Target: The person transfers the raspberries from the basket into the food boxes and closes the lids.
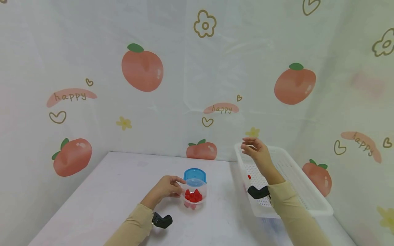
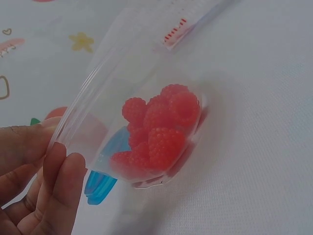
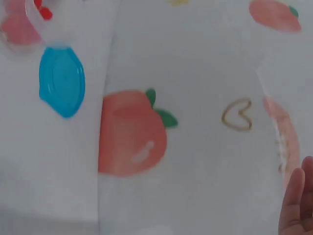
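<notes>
Several red raspberries (image 2: pixel 161 127) lie in a clear plastic tub (image 1: pixel 201 192) on the table. My left hand (image 1: pixel 168 186) pinches the tub's rim at its left side, thumb and fingers on either side of the wall in the left wrist view. A translucent blue lid (image 1: pixel 195 173) lies on the table just behind the tub. My right hand (image 1: pixel 258 152) is raised over the far left part of a white perforated basket (image 1: pixel 307 184), its fingers loosely extended and nothing visible in them. A small red thing (image 1: pixel 249 176) shows at the basket's left side, partly hidden.
The white basket takes up the right side of the white table (image 1: pixel 123 181). A white cloth backdrop (image 1: pixel 172 119) printed with peaches and hearts rises behind the table and along both sides.
</notes>
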A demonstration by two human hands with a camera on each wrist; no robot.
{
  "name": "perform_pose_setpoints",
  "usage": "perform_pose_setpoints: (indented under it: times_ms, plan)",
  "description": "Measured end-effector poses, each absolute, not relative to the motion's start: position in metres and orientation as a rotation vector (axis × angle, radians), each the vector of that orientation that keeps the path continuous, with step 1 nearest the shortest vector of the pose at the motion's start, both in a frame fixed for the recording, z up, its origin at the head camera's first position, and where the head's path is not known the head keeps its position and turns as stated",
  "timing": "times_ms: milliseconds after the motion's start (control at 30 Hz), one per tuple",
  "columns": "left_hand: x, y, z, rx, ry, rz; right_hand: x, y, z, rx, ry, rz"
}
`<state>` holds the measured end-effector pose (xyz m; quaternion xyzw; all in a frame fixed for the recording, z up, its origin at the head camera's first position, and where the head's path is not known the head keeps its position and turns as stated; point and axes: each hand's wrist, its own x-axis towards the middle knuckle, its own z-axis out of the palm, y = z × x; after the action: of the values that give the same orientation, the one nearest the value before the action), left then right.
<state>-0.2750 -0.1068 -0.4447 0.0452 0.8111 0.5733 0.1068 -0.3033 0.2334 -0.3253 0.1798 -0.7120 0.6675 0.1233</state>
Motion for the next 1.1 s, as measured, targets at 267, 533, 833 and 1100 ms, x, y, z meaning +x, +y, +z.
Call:
perform_pose_setpoints:
  times_ms: [267, 533, 833, 1100]
  plan:
    - [-0.275, -0.106, -0.445, 0.12, 2.381, 1.695, -0.323, 0.267, -0.332, 0.337, -1.916, 2.017]
    - [-0.275, -0.107, -0.444, 0.127, 2.38, 1.689, -0.332, 0.287, -0.349, 0.15, -2.056, 1.948]
    - [-0.275, -0.107, -0.444, 0.141, 2.388, 1.683, -0.342, 0.304, -0.374, 0.082, -2.382, 1.83]
    - [-0.275, -0.107, -0.443, 0.156, 2.39, 1.674, -0.344, 0.311, -0.392, 0.091, -2.571, 1.812]
